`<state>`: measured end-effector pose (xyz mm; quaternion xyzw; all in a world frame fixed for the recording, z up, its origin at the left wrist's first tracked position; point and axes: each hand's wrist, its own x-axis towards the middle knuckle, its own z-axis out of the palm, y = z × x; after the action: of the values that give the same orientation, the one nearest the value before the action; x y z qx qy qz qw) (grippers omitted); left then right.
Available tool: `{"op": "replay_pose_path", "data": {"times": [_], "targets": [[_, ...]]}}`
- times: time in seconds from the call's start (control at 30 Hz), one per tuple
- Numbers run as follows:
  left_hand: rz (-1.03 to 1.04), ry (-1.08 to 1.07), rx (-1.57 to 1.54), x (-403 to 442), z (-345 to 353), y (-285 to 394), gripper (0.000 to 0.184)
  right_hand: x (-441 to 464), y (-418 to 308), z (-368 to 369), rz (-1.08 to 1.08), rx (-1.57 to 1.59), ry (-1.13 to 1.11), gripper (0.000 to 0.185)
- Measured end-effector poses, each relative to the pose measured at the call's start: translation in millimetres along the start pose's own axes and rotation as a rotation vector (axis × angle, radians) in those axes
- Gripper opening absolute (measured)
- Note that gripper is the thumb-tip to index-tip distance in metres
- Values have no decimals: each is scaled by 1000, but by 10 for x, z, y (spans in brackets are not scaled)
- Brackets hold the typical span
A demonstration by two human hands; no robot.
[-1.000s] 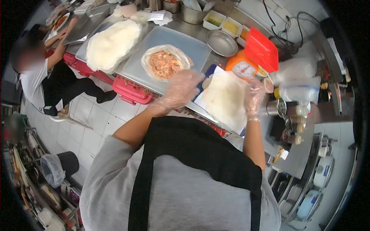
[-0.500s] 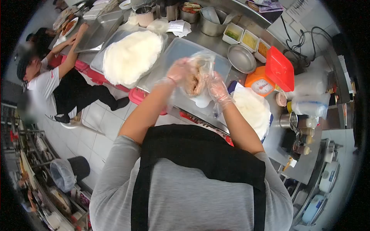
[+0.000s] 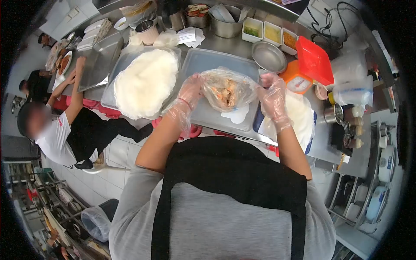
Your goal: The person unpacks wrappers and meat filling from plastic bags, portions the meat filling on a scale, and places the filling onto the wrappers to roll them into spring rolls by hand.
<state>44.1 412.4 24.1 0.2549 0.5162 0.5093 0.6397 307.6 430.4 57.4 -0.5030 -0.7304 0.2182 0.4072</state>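
Observation:
A clear plastic bag (image 3: 229, 90) with a pinkish-brown, meat-like filling inside is stretched between my two gloved hands. On its left side, the fingers of my left hand (image 3: 190, 92) are closed on the bag's edge. My right hand (image 3: 274, 97) pinches the opposite edge. Both hands wear thin clear plastic gloves. Beneath the bag lies a translucent plastic lid or tray (image 3: 216, 58) on the steel counter. A small white paper-like piece (image 3: 236, 115) shows just below the bag.
To the left, a big white sheet-like pile (image 3: 146, 82) covers a tray; another white stack (image 3: 299, 117) lies at right. Beyond are an orange scale (image 3: 297, 80), a round metal pan (image 3: 269, 56) and white tubs (image 3: 272, 34). A co-worker (image 3: 52, 134) reaches over the counter at left.
The bag has gone from hanging upright and bunched to spread sideways. My hands have moved apart, the right one outward to the right. The camera view has shifted slightly.

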Motion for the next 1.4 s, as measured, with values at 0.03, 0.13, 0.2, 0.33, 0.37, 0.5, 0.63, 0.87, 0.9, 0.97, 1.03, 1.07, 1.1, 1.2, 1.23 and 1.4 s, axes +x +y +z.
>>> {"op": "replay_pose_path", "data": {"times": [0.03,0.13,0.2,0.33,0.37,0.5,0.63,0.87,0.9,0.97,1.03,1.07,1.1,1.2,1.23,1.4], "targets": [[167,-88,124,8,-30,-69,28,-20,-159,-37,-130,-59,31,38],[385,-211,242,-47,-17,-141,32,-23,-769,180,-52,-95,-541,42],[141,-78,-2,-145,28,-146,33,56,-679,326,8,-214,-602,44],[163,-18,48,-312,-242,-189,38,-25,-547,430,-107,-282,-498,44],[69,36,33,-353,-205,-269,42,-67,-494,485,-78,-340,-468,44],[496,-267,948,-133,-561,-709,64,-105,-438,618,-29,-441,-524,37],[54,-137,186,-139,-192,-726,40,-137,-419,793,-21,-365,-554,36],[-47,-133,-162,-248,-51,-752,34,-263,-106,1042,-208,-170,-309,35],[-48,-122,-184,-235,-30,-738,34,-197,-173,974,-135,-229,-436,37],[-214,0,-447,-464,261,-493,34,-76,-360,756,17,-347,-704,42],[18,-73,5,-244,63,-709,35,50,-216,667,181,46,-823,47],[138,-108,232,-93,-60,-815,36,116,-138,620,258,244,-874,50],[94,-112,-12,22,-139,-884,36,147,-44,623,314,524,-896,52],[-4,-76,-521,154,-161,-914,37,227,87,476,409,1078,-869,57],[-8,-28,-536,121,-124,-873,37,206,-118,224,395,1073,-822,59],[88,121,-465,23,-57,-665,39,454,-494,-1267,121,1133,-647,41]]}}
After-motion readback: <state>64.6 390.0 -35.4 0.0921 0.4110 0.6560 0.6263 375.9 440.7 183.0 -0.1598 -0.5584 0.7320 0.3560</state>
